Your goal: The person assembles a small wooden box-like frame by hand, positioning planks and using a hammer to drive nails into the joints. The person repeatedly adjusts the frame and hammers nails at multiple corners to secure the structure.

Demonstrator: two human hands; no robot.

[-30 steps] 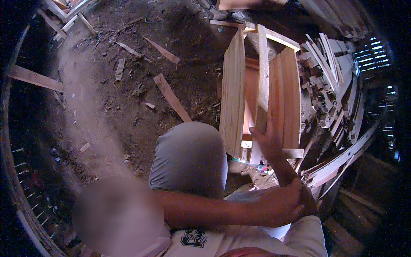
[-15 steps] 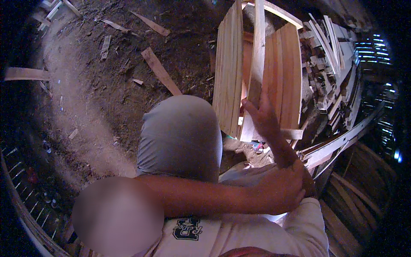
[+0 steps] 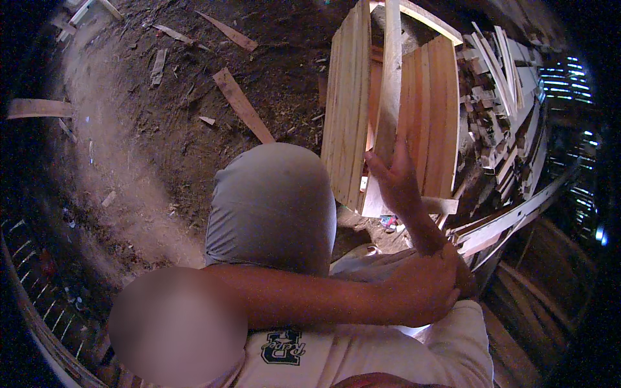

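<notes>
My left arm crosses my body, and my left hand is closed round my right forearm near the elbow. Stretched away from me, my right hand grips a long pale wooden slat, thumb on its left side and fingers on its right. That slat runs lengthwise over an open wooden frame made of boards, with a reddish boarded side to the right. My bent knee, in grey cloth, is left of the frame's near end.
Offcut strips, among them a long board, lie on the dirt floor at left. Right of the frame is a heap of cut wood. Long planks lean nearer me at right. A slatted wall lets light in beyond.
The view has shifted slightly, so the frame and wood heap appear a little farther right. Both hands keep the same hold.
</notes>
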